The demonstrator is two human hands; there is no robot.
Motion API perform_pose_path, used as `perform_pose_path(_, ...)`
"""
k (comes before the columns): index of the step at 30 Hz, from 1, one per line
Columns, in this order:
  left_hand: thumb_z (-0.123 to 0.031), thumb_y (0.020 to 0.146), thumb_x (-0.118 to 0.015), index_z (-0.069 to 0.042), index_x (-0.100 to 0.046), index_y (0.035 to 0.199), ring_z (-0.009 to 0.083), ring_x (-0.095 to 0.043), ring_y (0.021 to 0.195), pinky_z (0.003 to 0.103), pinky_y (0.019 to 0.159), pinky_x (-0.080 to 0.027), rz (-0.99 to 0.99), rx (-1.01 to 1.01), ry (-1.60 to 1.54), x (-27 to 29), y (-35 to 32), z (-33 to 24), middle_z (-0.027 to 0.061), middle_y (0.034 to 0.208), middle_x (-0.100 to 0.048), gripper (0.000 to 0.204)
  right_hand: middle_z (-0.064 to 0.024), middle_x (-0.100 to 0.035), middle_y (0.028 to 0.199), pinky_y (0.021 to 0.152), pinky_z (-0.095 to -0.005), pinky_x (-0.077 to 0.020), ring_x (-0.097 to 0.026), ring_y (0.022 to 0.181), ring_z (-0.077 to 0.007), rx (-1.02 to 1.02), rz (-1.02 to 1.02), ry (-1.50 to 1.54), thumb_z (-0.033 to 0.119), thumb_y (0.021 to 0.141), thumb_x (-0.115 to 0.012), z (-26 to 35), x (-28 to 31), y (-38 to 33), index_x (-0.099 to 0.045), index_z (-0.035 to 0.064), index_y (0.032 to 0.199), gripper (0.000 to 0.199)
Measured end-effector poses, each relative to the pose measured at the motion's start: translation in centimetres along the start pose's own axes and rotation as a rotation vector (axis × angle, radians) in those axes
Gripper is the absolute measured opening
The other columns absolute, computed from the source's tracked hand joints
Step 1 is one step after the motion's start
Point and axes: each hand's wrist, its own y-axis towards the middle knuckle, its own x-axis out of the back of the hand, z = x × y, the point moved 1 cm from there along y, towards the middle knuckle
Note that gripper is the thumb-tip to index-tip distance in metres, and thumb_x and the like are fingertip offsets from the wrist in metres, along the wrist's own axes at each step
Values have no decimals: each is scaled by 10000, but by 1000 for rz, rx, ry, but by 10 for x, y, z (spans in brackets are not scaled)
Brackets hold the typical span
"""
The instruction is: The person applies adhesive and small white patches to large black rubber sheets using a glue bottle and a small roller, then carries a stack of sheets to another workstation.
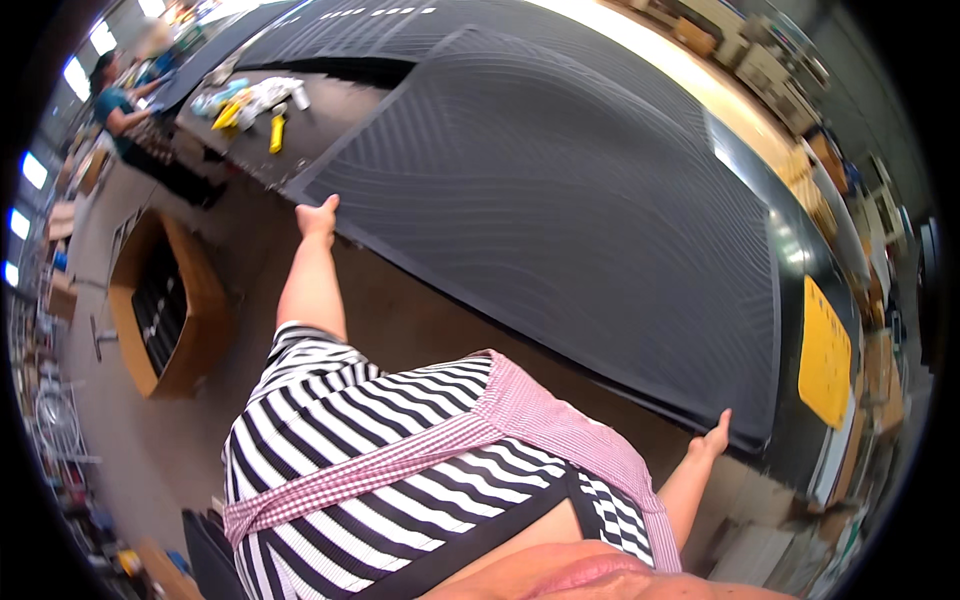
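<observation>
A large black sheet (560,230) with fine wavy ridges lies across the table in front of me. Its near edge runs from upper left to lower right along the table's front. My left hand (317,220) is closed on that edge near the left corner, thumb uppermost. Far to the right, my right hand (712,438) pinches the same edge near the other corner, its thumb also on top. Fingers of both hands are partly hidden beneath the sheet. What the sheet is made of I cannot tell.
Yellow bottles (277,130) and crumpled plastic (262,97) sit on the table's far left. A yellow panel (824,352) lies at the right end. On the floor at left stands a cardboard box (208,310) with black pieces inside. A co-worker (150,140) stands beyond it.
</observation>
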Motion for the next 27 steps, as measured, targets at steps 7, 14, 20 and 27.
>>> perform_pose_path(7, -244, 685, -879, 113, -539, 1151, 407, -613, 1121, 434, 953, -501, -279, 114, 188, -10, 1, 35, 297, 1193, -607, 678, -22, -614, 781, 507, -262, -439, -550, 612, -140, -160, -45, -476, 522, 816, -775, -52, 24, 28, -646, 88, 934, 468)
perform_pose_path(14, -191, 713, -769, -74, -494, 1317, 360, -581, 1153, 436, 983, -478, -312, -311, 26, -31, -23, -10, 186, 1275, -564, 674, -65, -588, 758, 548, -295, -509, -583, 648, -173, -249, 118, -286, 447, 902, -702, -127, 33, 0, -557, 59, 878, 416)
perform_pose_path(20, 39, 756, -662, -109, -252, 1548, 296, -603, 1113, 381, 911, -507, 207, 76, -460, -28, -73, -83, 206, 1321, -556, 904, -146, -661, 1085, 861, -389, -553, -654, 986, -264, -760, 820, -234, 484, 951, -614, -143, -83, -183, -566, 12, 1165, 520)
perform_pose_path(27, -51, 852, -673, 104, -625, 1101, 353, -598, 1097, 492, 841, -519, 133, 513, -807, -33, -9, -21, 249, 1307, -544, 297, -178, -566, 1340, 1016, -440, -491, -602, 1176, -304, -947, 851, -170, 608, 881, -628, -137, -100, -179, -468, -37, 1310, 791)
